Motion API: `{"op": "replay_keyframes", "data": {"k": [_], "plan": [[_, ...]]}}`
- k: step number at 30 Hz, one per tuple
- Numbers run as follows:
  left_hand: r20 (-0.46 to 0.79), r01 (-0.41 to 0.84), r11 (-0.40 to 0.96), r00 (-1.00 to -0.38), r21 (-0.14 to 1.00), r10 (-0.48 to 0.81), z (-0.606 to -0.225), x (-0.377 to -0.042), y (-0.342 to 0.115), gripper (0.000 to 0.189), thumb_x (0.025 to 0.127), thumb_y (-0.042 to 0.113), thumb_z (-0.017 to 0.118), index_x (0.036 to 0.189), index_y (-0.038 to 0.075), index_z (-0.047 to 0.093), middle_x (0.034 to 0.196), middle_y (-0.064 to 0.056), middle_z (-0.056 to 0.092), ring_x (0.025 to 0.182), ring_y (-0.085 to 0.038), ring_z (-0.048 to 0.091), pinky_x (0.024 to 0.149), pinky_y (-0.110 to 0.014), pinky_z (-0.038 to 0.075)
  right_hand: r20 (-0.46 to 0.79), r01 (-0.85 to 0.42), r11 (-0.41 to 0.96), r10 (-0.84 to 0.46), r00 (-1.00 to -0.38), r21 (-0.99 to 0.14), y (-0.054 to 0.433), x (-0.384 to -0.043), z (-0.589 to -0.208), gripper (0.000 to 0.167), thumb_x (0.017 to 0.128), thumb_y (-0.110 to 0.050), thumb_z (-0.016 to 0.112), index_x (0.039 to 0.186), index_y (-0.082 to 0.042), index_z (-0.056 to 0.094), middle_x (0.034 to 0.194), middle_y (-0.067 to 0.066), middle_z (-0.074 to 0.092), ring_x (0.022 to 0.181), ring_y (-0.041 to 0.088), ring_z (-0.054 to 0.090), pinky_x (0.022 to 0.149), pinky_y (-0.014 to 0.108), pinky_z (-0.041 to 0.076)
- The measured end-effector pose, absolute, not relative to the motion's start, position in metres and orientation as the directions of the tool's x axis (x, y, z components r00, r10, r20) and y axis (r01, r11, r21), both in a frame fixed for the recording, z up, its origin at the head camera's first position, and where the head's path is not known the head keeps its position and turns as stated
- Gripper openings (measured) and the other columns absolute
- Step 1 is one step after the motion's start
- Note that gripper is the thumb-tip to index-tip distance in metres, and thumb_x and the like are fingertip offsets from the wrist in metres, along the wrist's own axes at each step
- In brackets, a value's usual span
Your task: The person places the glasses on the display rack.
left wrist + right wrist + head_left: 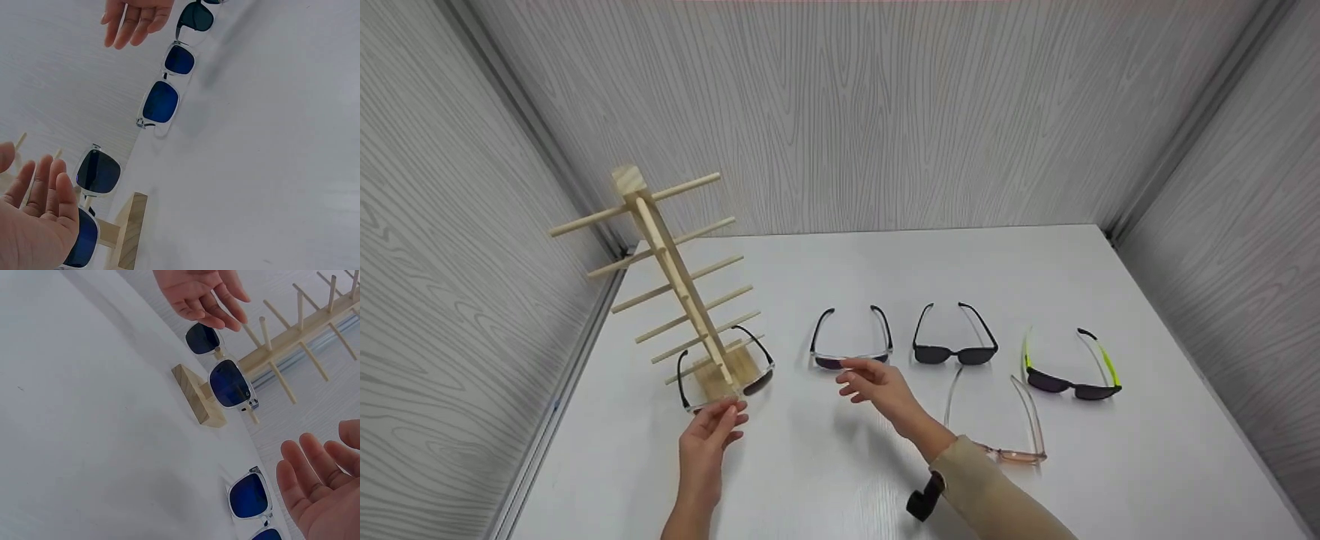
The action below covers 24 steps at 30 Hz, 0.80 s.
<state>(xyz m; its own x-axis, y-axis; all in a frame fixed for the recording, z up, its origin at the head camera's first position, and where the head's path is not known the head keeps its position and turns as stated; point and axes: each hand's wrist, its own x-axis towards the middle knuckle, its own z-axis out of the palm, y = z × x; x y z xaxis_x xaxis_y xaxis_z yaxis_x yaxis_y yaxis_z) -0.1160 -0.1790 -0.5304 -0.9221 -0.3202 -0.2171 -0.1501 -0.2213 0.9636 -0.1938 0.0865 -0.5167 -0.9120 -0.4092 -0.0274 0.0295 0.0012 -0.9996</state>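
My left hand (pixel 705 446) is at the front of clear-framed sunglasses (pixel 759 382) with black temple tips. They sit on the lowest pegs of a wooden eyewear stand (pixel 679 281), at the left of the table. In the right wrist view the left fingers hang loosely beside one dark blue lens (pixel 228 382) of the pair. My right hand (pixel 889 397) hovers with relaxed fingers, overlapping a second clear-framed pair of sunglasses (pixel 829 363) in the head view. The right wrist view shows nothing between its fingers (pixel 315 461). That second pair lies on the table, temples pointing backward.
Black sunglasses (pixel 955 355) lie right of centre, then sunglasses with yellow-green temples (pixel 1072 387) farther right. Pinkish clear-framed glasses (pixel 1020 455) lie nearer, partly behind the right forearm. The stand's upper pegs (pixel 686 186) stick out to both sides. Grey panels (pixel 840 112) enclose the white table (pixel 810 472).
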Motion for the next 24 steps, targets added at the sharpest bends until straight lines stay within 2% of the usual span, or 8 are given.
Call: {"op": "replay_keyframes", "data": {"k": [8,16,24], "plan": [[-0.185,-0.125,-0.220,-0.943,0.967,-0.277,-0.532,-0.120,-0.165,0.035,0.089,0.015,0.063,0.117,-0.006,0.055,0.103,-0.010,0.066,0.090,-0.019,0.062,0.077,-0.034,0.050,0.007,-0.002,-0.015,-0.377,-0.926,-1.000,0.102,-0.186,-0.508,0.031,0.096,-0.010,0.052,0.123,0.004,0.053,0.107,0.021,0.062,0.097,0.034,0.061,0.081,0.043,0.050],[-0.170,-0.126,-0.191,-0.957,0.973,-0.235,-0.532,-0.125,-0.153,0.035,0.089,0.016,0.064,0.117,-0.003,0.057,0.105,-0.011,0.065,0.091,-0.020,0.062,0.079,-0.036,0.050,-0.007,0.023,-0.044,-0.337,-0.941,-0.999,0.119,-0.189,-0.526,0.035,0.096,-0.014,0.053,0.125,0.006,0.051,0.108,0.021,0.062,0.098,0.035,0.061,0.082,0.044,0.049],[-0.123,-0.088,-0.178,-0.972,0.980,-0.200,-0.534,-0.130,-0.136,0.034,0.090,0.015,0.063,0.118,-0.003,0.058,0.105,-0.012,0.066,0.090,-0.020,0.063,0.074,-0.030,0.050,0.014,-0.006,-0.031,-0.268,-0.963,-0.999,0.141,-0.184,-0.526,0.039,0.093,-0.022,0.058,0.123,0.003,0.054,0.106,0.019,0.063,0.095,0.031,0.062,0.081,0.039,0.050]]}}
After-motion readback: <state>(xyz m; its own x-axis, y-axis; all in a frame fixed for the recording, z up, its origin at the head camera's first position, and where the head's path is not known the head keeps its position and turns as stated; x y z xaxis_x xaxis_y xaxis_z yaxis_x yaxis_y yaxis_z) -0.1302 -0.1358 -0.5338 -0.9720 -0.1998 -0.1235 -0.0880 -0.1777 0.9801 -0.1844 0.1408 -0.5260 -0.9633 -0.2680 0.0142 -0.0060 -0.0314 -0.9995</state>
